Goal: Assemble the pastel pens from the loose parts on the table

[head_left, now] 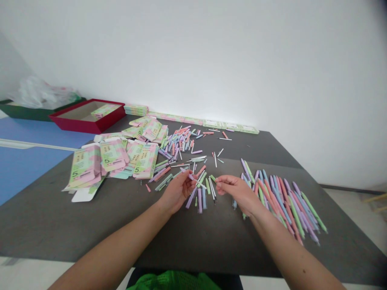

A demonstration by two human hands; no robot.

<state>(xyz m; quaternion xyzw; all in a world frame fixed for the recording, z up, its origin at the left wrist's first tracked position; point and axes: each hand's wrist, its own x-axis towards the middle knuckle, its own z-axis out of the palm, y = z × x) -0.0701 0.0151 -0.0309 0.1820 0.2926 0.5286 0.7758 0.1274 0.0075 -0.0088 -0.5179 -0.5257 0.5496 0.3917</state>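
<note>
Small packing workshop, by look of it: white walls [193, 60] enclosing dark work surface [90, 229], pastel pens [281, 201] lying in loose heaps, flat printed cartons [86, 167] sitting in piles, red tray [81, 123] standing behind.

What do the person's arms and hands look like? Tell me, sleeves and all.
The left arm and right arm are bare, with no sleeves in view. The left hand and right hand wear no gloves or rings. Green mesh fabric below looks worn.

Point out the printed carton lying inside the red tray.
The pastel carton in the red tray; every other carton lies outside it, mostly on the dark table.
</note>
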